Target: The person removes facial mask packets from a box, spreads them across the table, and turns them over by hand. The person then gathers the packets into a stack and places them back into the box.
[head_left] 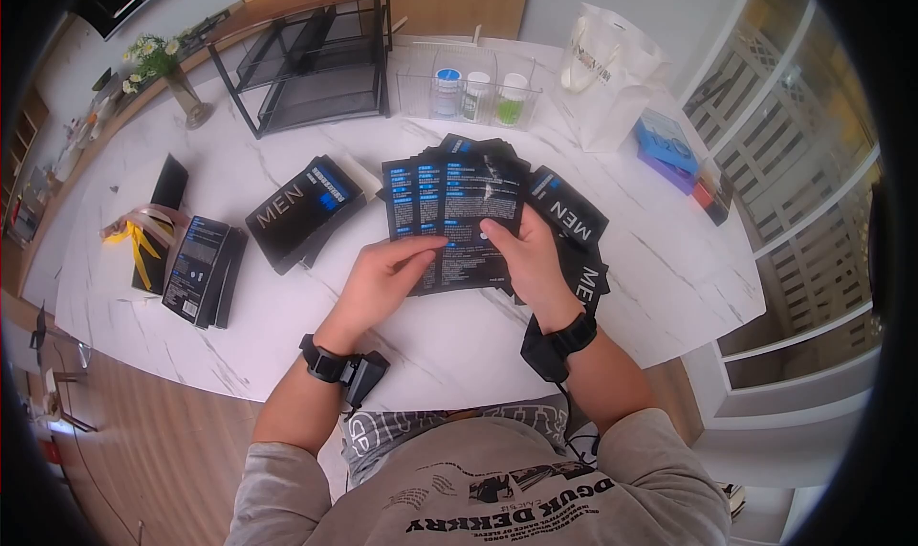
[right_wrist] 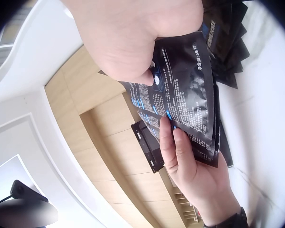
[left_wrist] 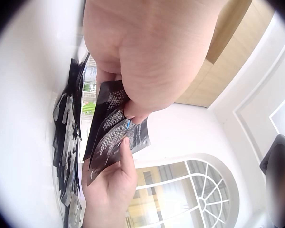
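Note:
Several flat black sachets (head_left: 469,202) with blue and white print are fanned out between my two hands, above the table. My right hand (head_left: 535,264) grips their right side, thumb on the printed face and the other fingers behind. At the left and lower part of the fan, my left hand (head_left: 378,283) holds on, with fingertips on the printed face in the right wrist view. A loose pile of similar black sachets (head_left: 574,211), some marked MEN, lies beneath and to the right. In the left wrist view the sachets (left_wrist: 109,135) show overlapping edges.
Left on the white marble-patterned table (head_left: 287,355) are a MEN stack (head_left: 296,211), another black stack (head_left: 201,269) and a yellow ribbon (head_left: 148,250). Behind stand a black rack (head_left: 316,97), a clear organizer (head_left: 421,92) with bottles, a white paper bag (head_left: 607,87) and a blue box (head_left: 665,140).

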`<state>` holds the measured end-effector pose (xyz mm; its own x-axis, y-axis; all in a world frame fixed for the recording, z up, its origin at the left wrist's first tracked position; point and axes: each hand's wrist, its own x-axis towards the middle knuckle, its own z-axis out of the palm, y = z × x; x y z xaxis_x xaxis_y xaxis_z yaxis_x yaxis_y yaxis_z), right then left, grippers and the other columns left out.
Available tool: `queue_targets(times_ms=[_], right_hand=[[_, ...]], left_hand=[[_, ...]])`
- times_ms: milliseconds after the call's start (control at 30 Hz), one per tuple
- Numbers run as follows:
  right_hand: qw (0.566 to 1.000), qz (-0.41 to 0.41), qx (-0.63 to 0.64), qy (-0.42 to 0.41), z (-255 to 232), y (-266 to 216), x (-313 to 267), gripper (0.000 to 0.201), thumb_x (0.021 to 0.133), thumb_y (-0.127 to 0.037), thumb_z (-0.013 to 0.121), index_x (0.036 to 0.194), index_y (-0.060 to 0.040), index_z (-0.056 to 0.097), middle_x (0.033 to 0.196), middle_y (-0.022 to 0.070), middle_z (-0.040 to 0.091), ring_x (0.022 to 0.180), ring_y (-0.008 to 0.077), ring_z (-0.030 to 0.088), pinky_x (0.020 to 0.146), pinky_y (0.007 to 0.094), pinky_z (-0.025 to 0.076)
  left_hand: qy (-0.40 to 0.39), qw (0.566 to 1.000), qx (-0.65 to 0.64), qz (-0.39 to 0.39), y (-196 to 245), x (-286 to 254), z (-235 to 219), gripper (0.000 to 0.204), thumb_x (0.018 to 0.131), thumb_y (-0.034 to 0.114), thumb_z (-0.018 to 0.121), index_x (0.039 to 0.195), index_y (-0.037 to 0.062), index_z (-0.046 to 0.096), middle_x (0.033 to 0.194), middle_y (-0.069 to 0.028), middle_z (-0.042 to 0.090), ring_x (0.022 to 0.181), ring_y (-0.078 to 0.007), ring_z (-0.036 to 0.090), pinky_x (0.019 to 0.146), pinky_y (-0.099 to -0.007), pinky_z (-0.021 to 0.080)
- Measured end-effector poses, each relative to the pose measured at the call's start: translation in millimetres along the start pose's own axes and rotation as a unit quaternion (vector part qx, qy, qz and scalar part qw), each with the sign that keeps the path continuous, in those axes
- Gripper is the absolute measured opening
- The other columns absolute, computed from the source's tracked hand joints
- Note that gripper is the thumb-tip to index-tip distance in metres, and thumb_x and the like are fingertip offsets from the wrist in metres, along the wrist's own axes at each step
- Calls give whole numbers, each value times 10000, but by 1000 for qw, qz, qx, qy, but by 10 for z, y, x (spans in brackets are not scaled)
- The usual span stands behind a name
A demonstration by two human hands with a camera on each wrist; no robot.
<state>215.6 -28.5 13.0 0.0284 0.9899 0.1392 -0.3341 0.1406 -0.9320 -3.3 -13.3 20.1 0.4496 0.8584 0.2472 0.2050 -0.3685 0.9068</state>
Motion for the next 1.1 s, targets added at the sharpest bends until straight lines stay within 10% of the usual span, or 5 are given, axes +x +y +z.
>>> queue_targets(times_ms=[567, 767, 1100], right_hand=[[1000, -5, 18, 4, 4, 26, 3, 296, 969, -26, 598, 1257, 29, 564, 1154, 56, 653, 1009, 103, 609, 908, 264, 503], [1000, -4, 19, 11, 9, 20, 2, 292, 967, -6, 584, 1257, 26, 566, 1178, 64, 653, 1039, 112, 614, 926, 274, 500], [1000, 6, 16, 10, -10, 25, 5, 306, 967, 12, 570, 1273, 14, 560, 1201, 66, 651, 1065, 120, 613, 945, 280, 492]], left_hand=[[14, 1000, -4, 19, -50, 3, 23, 280, 950, 44, 615, 1224, 52, 675, 1087, -121, 719, 847, -133, 665, 764, -259, 522], [10, 997, -69, -44, 57, -6, 23, 524, 960, -5, 598, 1461, 63, 462, 1367, -106, 570, 1188, -143, 558, 1006, -276, 452], [-1, 995, -97, -14, 53, -6, 29, 596, 933, -69, 592, 1487, 64, 416, 1427, -104, 507, 1253, -147, 509, 1045, -284, 423]])
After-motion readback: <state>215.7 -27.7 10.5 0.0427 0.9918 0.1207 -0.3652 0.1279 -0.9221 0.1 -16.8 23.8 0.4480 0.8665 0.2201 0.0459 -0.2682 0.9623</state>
